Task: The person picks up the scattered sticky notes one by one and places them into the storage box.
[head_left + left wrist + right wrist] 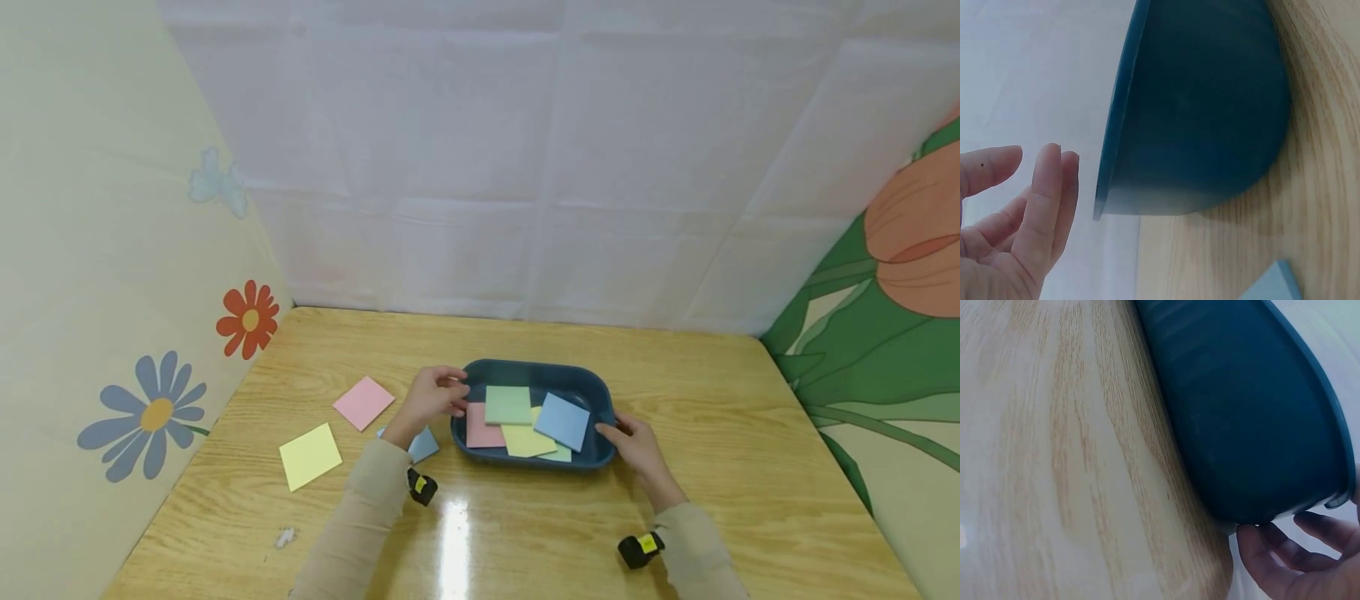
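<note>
While two beige sleeves point(356, 521) reach up from the bottom of the head view, I see a dark blue, oblong, round-cornered tray point(525, 372) below and right of centre on a wood-grain table point(712, 375). Inside lie square paper pads: pink pad point(480, 432), green pad point(507, 406), yellow pad point(527, 442), blue pad point(564, 422) and, partly covered, a pale green pad point(559, 454). Toward the lower left rest another pink pad point(364, 402), another yellow pad point(311, 457) and another blue pad point(425, 446), partly hidden by the left wrist. The left hand point(431, 396) is at the tray's left end, the right hand point(636, 446) at its right.

In the left wrist view, the left hand, lower left, is loosely spread, holding nothing, just beside the rim; a blue corner shows lower right.

In the right wrist view, the right hand, lower right, grips the tray's end, fingertips against its outer wall.
</note>
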The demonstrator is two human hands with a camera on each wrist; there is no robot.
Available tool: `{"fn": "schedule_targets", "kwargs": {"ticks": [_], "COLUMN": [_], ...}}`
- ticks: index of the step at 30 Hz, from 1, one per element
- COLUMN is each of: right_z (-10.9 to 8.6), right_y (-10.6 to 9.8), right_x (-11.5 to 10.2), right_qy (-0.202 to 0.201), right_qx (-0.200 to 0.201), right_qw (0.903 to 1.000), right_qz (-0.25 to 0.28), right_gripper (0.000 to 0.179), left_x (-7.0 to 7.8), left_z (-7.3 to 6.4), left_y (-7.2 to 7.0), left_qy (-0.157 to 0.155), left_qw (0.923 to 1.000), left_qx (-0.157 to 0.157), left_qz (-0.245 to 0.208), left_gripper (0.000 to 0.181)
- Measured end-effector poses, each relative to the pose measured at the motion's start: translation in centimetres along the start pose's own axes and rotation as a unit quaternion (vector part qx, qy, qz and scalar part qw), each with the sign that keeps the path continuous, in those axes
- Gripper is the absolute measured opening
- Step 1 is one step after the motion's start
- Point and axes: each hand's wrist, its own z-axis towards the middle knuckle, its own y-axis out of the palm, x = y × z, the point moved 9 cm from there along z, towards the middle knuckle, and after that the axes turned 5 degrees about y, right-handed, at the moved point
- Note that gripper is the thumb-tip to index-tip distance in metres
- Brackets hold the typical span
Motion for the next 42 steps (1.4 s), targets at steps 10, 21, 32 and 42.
{"fn": "schedule_targets", "kwargs": {"ticks": [10, 21, 32, 42], "right_z": [0.1, 0.0, 0.0, 0.0], "right_y": [0.0, 0.0, 0.0, 0.0], "right_x": [0.0, 0.1, 0.1, 0.1], "right_qy": [0.005, 0.006, 0.004, 0.009], "right_qx": [0.000, -0.002, -0.002, 0.001], "right_qw": [1.0000, 1.0000, 1.0000, 1.0000], "right_qz": [0.004, -0.001, 0.000, 0.002], "right_gripper": [0.045, 0.046, 0.047, 0.047], "left_x": [-0.5, -0.9, -1.3, -2.2], "left_z": [-0.2, -0.4, -0.7, -0.9], "left_y": [-1.0, -2.5, -4.0, -5.9], "left_qy": [-0.008, 0.002, -0.006, -0.022], "left_qw": [0.9997, 0.9984, 0.9991, 0.9985], "left_qx": [-0.002, 0.027, 0.031, 0.049], "left_qz": [-0.024, -0.050, -0.028, 0.003], "left_gripper": [0.032, 0.036, 0.036, 0.037]}}
